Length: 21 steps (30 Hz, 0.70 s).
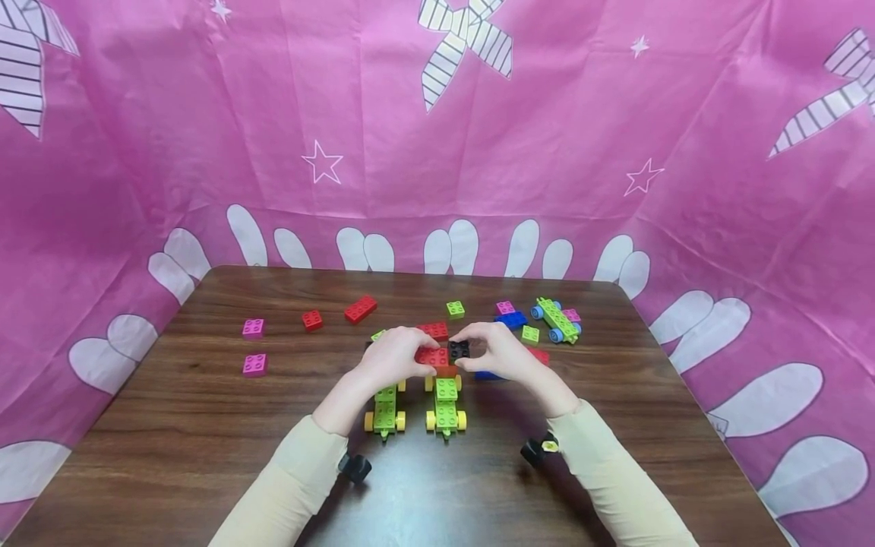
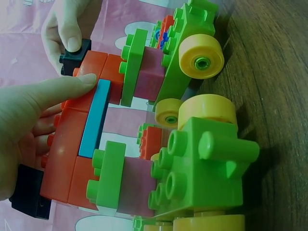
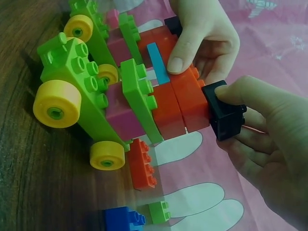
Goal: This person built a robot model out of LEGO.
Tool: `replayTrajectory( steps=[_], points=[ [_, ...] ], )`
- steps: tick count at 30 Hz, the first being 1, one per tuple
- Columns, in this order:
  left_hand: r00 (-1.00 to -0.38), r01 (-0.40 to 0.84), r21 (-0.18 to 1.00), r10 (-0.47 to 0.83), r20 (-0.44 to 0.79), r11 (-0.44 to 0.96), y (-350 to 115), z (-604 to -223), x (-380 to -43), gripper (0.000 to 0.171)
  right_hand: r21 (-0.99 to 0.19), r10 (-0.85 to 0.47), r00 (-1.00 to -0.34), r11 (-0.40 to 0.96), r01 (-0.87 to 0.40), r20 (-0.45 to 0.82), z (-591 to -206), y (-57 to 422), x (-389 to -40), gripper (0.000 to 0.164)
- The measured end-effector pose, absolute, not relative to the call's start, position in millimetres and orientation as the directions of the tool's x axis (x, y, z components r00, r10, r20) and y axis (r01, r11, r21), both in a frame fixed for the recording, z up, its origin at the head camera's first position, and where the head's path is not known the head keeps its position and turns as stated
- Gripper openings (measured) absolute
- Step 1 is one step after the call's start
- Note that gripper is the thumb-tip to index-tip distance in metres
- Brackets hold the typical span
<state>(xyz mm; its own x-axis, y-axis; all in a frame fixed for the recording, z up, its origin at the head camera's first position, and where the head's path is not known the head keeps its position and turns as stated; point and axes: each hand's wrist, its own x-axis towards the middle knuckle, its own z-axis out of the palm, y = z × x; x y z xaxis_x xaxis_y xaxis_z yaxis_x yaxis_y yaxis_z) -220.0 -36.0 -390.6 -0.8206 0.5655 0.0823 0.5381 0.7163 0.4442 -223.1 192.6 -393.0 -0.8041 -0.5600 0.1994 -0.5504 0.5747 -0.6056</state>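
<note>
Two lime wheeled bases point(image 1: 446, 418) with yellow wheels stand side by side, carrying purple bricks point(image 2: 137, 185) and lime bricks point(image 3: 137, 89). Red bricks point(image 1: 434, 357) span them on top, with a thin blue piece point(image 2: 95, 120) on the near side. My left hand point(image 1: 396, 355) grips this red row, its thumb across the near face. A black brick point(image 2: 31, 192) sits at the row's left end, beside that hand. My right hand point(image 1: 502, 353) pinches another black brick point(image 3: 224, 110) between thumb and fingers, right at the red row's right end.
Two pink bricks point(image 1: 255, 365) and red bricks point(image 1: 360, 309) lie to the left on the wooden table point(image 1: 171, 425). Behind and right are a lime brick point(image 1: 455, 309), blue bricks point(image 1: 510, 320) and a lime base with blue wheels point(image 1: 557, 320). Pink cloth point(image 1: 383, 167) hangs behind.
</note>
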Motion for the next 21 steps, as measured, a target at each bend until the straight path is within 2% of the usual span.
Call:
replayTrajectory(
  steps=[21],
  points=[
    [-0.822,0.536,0.45,0.564,0.085,0.714,-36.3,-391.5,-220.2,0.04,-0.597,-0.536,-0.822,0.601,-0.531,0.192,-393.8,190.3,-217.7,0.032]
  ],
)
